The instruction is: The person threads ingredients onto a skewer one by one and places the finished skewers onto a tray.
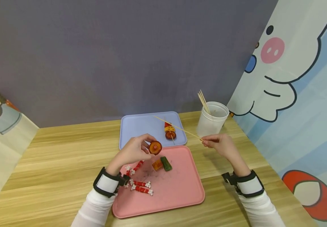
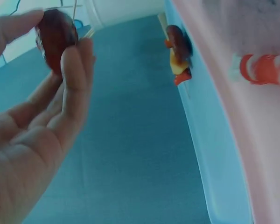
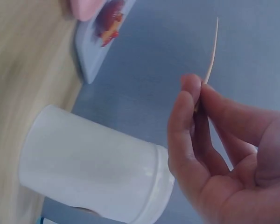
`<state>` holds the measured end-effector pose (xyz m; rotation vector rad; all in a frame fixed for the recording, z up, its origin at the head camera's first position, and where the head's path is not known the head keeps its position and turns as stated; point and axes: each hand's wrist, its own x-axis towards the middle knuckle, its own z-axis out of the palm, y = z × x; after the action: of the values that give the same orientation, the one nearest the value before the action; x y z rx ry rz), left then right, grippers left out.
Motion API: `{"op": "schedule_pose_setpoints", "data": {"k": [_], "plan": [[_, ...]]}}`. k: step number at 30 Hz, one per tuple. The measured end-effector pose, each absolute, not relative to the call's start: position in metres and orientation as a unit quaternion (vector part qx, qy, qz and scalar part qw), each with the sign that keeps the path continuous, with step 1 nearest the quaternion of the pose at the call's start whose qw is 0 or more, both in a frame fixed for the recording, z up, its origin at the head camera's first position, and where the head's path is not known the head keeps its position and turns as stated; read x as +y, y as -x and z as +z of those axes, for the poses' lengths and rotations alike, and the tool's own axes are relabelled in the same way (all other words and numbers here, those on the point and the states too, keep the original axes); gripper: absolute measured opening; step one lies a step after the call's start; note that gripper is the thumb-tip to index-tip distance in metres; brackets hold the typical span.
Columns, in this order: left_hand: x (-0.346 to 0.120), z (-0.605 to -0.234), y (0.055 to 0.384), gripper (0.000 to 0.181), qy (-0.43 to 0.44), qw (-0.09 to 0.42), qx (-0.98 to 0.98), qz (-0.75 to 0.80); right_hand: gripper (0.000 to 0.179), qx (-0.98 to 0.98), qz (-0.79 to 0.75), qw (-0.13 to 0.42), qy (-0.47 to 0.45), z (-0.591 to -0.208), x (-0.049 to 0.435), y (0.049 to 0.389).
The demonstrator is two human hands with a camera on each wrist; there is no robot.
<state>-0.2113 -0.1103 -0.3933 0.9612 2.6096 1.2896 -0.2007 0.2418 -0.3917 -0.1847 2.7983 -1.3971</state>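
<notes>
Over the pink tray (image 1: 180,192), my left hand (image 1: 133,151) pinches a round brown mushroom (image 1: 155,147) between thumb and fingers. The left wrist view shows this mushroom (image 2: 57,39) edge-on at the fingertips. Beside the white bucket, my right hand (image 1: 221,145) pinches one end of a thin bamboo skewer (image 1: 180,128). The skewer's far end points up and left over the blue tray (image 1: 140,126), apart from the mushroom. An orange-brown cube (image 1: 157,165) and a green piece (image 1: 166,164) lie side by side on the pink tray.
Several red pieces with white ends (image 1: 142,189) lie at the pink tray's left. A loaded skewer with a mushroom (image 1: 170,135), a yellow piece and a red piece rests on the blue tray. The white bucket (image 1: 210,124) holds several skewers (image 1: 203,101). A grey panel (image 1: 95,63) stands behind the table.
</notes>
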Motion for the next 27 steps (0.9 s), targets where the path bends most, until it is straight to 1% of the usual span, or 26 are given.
{"op": "schedule_pose_setpoints", "data": {"k": [7,17,22,27], "plan": [[-0.114,-0.387,0.221,0.047,-0.251,-0.012,0.83,0.499,0.022,0.881,-0.466,0.004,0.08,-0.383,0.239,0.198],[-0.117,-0.378,0.227,0.05,-0.173,-0.04,0.737,0.652,0.022,0.875,-0.477,0.008,0.089,-0.375,0.236,0.195],[-0.116,-0.372,0.232,0.05,-0.122,-0.071,0.682,0.718,0.022,0.875,-0.474,0.0,0.1,-0.369,0.235,0.191],[-0.116,-0.367,0.235,0.047,-0.108,-0.105,0.645,0.749,0.022,0.879,-0.464,-0.014,0.109,-0.365,0.234,0.187]]}}
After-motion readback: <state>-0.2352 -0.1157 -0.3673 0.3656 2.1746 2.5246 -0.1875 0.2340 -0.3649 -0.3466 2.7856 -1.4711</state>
